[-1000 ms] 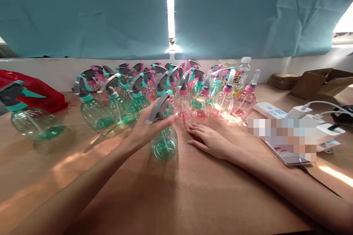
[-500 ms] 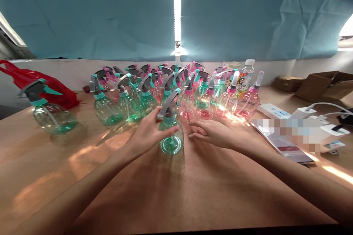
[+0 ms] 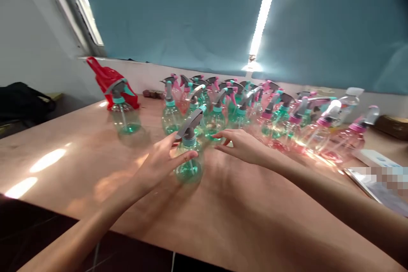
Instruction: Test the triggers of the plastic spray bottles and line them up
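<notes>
A clear green spray bottle point(image 3: 189, 170) with a grey trigger head and turquoise collar stands upright on the table in front of me. My left hand point(image 3: 165, 157) is wrapped round its left side, thumb across the front, and its other fingers are partly hidden behind the bottle. To the right of the bottle, my right hand point(image 3: 240, 145) hovers with thumb and fingers apart, holding nothing. Just behind the hands are more green spray bottles point(image 3: 215, 123). Another green spray bottle point(image 3: 127, 121) stands by itself at the left.
Pink spray bottles point(image 3: 346, 142) and green ones form a dense group across the back. A red plastic bag point(image 3: 110, 78) lies at the back left. On the right are a phone point(image 3: 366, 187), a white power strip point(image 3: 381, 159) and a clear capped bottle point(image 3: 349, 102). The table edge point(image 3: 140, 238) shows below.
My view has turned to the left, so the table's left side and front edge show more. My left hand still holds the spray bottle; my right hand stays beside it.
</notes>
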`<state>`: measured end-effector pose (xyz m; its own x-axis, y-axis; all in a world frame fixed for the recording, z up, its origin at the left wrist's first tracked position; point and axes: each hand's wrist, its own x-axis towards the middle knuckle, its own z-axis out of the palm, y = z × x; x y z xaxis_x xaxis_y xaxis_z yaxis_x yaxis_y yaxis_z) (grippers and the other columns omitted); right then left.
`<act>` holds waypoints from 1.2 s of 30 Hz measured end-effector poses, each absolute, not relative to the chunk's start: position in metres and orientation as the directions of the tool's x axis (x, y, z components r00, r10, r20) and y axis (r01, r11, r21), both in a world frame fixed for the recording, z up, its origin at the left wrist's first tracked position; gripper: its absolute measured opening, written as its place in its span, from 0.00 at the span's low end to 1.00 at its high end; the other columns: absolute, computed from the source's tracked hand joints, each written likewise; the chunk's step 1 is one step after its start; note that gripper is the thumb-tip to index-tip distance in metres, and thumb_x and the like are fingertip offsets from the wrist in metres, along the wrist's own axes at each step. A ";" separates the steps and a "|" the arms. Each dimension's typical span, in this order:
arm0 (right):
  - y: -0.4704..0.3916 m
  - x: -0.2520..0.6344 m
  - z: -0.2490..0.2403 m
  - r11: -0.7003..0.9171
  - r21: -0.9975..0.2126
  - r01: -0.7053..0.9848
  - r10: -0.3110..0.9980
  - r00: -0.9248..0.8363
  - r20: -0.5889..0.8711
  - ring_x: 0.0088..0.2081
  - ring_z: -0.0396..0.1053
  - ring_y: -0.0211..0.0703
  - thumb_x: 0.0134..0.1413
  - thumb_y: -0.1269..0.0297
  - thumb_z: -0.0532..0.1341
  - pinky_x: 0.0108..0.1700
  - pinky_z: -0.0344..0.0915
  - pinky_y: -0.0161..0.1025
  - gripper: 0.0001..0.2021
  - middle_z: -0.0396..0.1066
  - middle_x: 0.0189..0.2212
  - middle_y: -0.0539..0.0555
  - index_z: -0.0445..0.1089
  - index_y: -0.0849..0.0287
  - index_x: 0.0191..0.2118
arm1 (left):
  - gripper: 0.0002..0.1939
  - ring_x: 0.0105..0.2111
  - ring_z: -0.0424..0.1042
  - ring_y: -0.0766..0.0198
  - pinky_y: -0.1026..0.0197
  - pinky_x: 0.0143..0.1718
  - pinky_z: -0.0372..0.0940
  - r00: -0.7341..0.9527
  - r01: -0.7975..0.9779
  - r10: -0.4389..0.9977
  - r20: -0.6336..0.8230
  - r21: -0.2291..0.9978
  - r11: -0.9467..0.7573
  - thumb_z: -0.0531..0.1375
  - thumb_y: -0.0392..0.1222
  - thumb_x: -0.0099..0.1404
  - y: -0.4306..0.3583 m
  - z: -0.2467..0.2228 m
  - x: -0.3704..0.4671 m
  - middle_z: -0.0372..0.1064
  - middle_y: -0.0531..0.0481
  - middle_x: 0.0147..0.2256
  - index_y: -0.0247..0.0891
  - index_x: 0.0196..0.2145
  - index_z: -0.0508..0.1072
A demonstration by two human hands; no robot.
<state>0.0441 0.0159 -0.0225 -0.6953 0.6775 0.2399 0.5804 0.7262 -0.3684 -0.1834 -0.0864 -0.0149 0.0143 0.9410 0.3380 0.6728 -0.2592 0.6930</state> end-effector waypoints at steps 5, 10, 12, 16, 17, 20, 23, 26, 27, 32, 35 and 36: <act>0.026 -0.036 -0.008 0.698 -0.426 0.575 0.712 -0.620 0.330 0.48 0.72 0.56 0.60 0.55 0.60 0.49 0.67 0.51 0.17 0.74 0.49 0.59 0.71 0.57 0.51 | 0.23 0.51 0.72 0.48 0.50 0.52 0.67 -0.170 0.706 0.900 0.401 0.687 -0.173 0.63 0.56 0.59 -0.092 -0.017 -0.255 0.73 0.45 0.49 0.40 0.47 0.70; 0.042 -0.094 0.004 0.646 -0.516 0.563 0.755 -0.570 0.324 0.48 0.73 0.55 0.59 0.54 0.61 0.48 0.69 0.48 0.23 0.69 0.54 0.64 0.66 0.62 0.56 | 0.25 0.54 0.70 0.47 0.45 0.56 0.64 -0.268 0.704 0.858 0.438 0.697 -0.136 0.63 0.55 0.60 -0.068 -0.021 -0.310 0.71 0.39 0.52 0.38 0.48 0.66; 0.047 -0.109 0.006 0.609 -0.554 0.567 0.780 -0.554 0.290 0.43 0.75 0.54 0.58 0.54 0.61 0.40 0.71 0.46 0.23 0.73 0.48 0.64 0.66 0.62 0.54 | 0.25 0.54 0.70 0.50 0.48 0.55 0.64 -0.250 0.704 0.855 0.454 0.692 -0.162 0.62 0.54 0.61 -0.056 -0.023 -0.322 0.71 0.39 0.53 0.38 0.50 0.66; 0.055 -0.127 0.004 0.535 -0.632 0.560 0.812 -0.547 0.203 0.30 0.76 0.49 0.58 0.54 0.60 0.24 0.69 0.39 0.22 0.76 0.36 0.62 0.65 0.65 0.52 | 0.26 0.53 0.70 0.49 0.49 0.55 0.64 -0.242 0.739 0.849 0.469 0.656 -0.151 0.62 0.53 0.61 -0.033 -0.026 -0.332 0.71 0.39 0.52 0.36 0.52 0.65; 0.057 -0.129 0.003 0.518 -0.650 0.556 0.817 -0.546 0.184 0.27 0.75 0.47 0.58 0.54 0.60 0.21 0.68 0.38 0.23 0.76 0.34 0.62 0.64 0.66 0.53 | 0.26 0.53 0.70 0.48 0.48 0.55 0.64 -0.249 0.752 0.850 0.464 0.646 -0.132 0.62 0.52 0.61 -0.028 -0.025 -0.333 0.71 0.38 0.52 0.35 0.53 0.65; 0.062 -0.136 -0.001 0.470 -0.690 0.550 0.835 -0.531 0.146 0.24 0.75 0.45 0.57 0.56 0.61 0.18 0.65 0.36 0.25 0.75 0.33 0.62 0.61 0.70 0.54 | 0.26 0.54 0.69 0.46 0.48 0.54 0.63 -0.249 0.793 0.860 0.444 0.604 -0.082 0.62 0.51 0.62 -0.016 -0.021 -0.334 0.71 0.39 0.52 0.36 0.54 0.63; 0.065 -0.141 -0.003 0.433 -0.716 0.548 0.851 -0.510 0.124 0.23 0.74 0.44 0.57 0.60 0.61 0.17 0.64 0.35 0.25 0.75 0.33 0.62 0.59 0.71 0.54 | 0.27 0.53 0.69 0.41 0.45 0.52 0.63 -0.245 0.829 0.878 0.411 0.558 -0.030 0.61 0.50 0.63 -0.007 -0.014 -0.333 0.72 0.36 0.51 0.34 0.55 0.62; 0.067 -0.143 -0.004 0.401 -0.739 0.542 0.862 -0.496 0.104 0.22 0.74 0.42 0.57 0.62 0.61 0.17 0.64 0.33 0.24 0.75 0.33 0.60 0.58 0.69 0.56 | 0.28 0.53 0.69 0.38 0.43 0.51 0.63 -0.253 0.852 0.888 0.384 0.522 0.017 0.60 0.49 0.64 0.000 -0.009 -0.332 0.71 0.35 0.52 0.33 0.57 0.60; 0.067 -0.144 -0.004 0.390 -0.746 0.540 0.866 -0.491 0.097 0.22 0.74 0.41 0.57 0.62 0.62 0.16 0.64 0.33 0.24 0.75 0.34 0.60 0.58 0.68 0.56 | 0.29 0.53 0.69 0.38 0.44 0.51 0.63 -0.254 0.858 0.890 0.379 0.514 0.026 0.60 0.48 0.64 0.002 -0.009 -0.331 0.70 0.35 0.53 0.33 0.58 0.59; 0.072 -0.148 -0.007 0.349 -0.773 0.530 0.877 -0.474 0.071 0.23 0.74 0.41 0.58 0.64 0.62 0.17 0.64 0.32 0.23 0.74 0.34 0.60 0.58 0.67 0.56 | 0.30 0.54 0.68 0.39 0.45 0.52 0.63 -0.257 0.873 0.887 0.384 0.486 0.043 0.58 0.46 0.65 0.010 -0.010 -0.332 0.69 0.36 0.54 0.34 0.61 0.56; 0.077 -0.151 -0.011 0.337 -0.787 0.516 0.877 -0.477 0.063 0.24 0.74 0.41 0.59 0.67 0.60 0.18 0.66 0.33 0.22 0.74 0.36 0.61 0.56 0.67 0.57 | 0.28 0.55 0.68 0.40 0.46 0.53 0.62 -0.261 0.875 0.880 0.396 0.483 0.043 0.57 0.44 0.66 0.012 -0.012 -0.332 0.69 0.35 0.54 0.32 0.61 0.57; 0.078 -0.152 -0.012 0.336 -0.790 0.513 0.876 -0.479 0.062 0.24 0.74 0.41 0.59 0.68 0.60 0.19 0.66 0.33 0.22 0.73 0.38 0.62 0.55 0.67 0.57 | 0.28 0.55 0.68 0.40 0.46 0.53 0.62 -0.265 0.874 0.877 0.400 0.484 0.044 0.57 0.44 0.67 0.012 -0.013 -0.332 0.69 0.35 0.54 0.31 0.60 0.58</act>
